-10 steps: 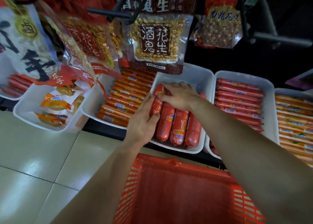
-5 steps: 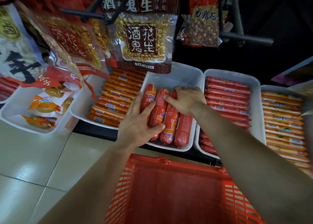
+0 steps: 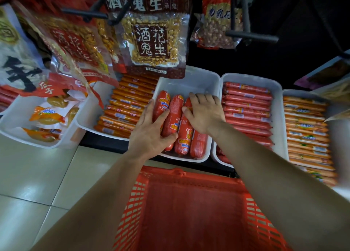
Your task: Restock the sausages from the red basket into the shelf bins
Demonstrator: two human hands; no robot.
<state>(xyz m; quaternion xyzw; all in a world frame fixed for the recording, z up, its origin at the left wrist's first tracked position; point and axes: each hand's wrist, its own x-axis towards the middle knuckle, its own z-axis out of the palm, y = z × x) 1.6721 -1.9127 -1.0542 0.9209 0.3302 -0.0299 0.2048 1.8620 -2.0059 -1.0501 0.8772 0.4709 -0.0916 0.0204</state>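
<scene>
Several thick red sausages (image 3: 173, 116) lie side by side in a white shelf bin (image 3: 191, 80), pointing away from me. My left hand (image 3: 149, 135) is at the bin's left side, fingers over the leftmost sausage and thumb curled round the second one. My right hand (image 3: 205, 114) rests flat on the third and fourth sausages, fingers spread and straight. The red basket (image 3: 161, 173) stands below the shelf edge between my forearms; the part of its inside that shows holds no sausages.
Neighbouring white bins hold thin orange sausages (image 3: 125, 108), thin red sausages (image 3: 246, 106), more orange ones (image 3: 306, 131) and snack packs (image 3: 47, 118). Peanut bags (image 3: 153, 42) hang from black hooks (image 3: 251, 35) over the bins. Tiled floor (image 3: 28, 175) lies to the left.
My right hand slid from the leftmost sausage to the right-hand ones. My left thumb closed round the second sausage. The sausages now sit in a tidy row.
</scene>
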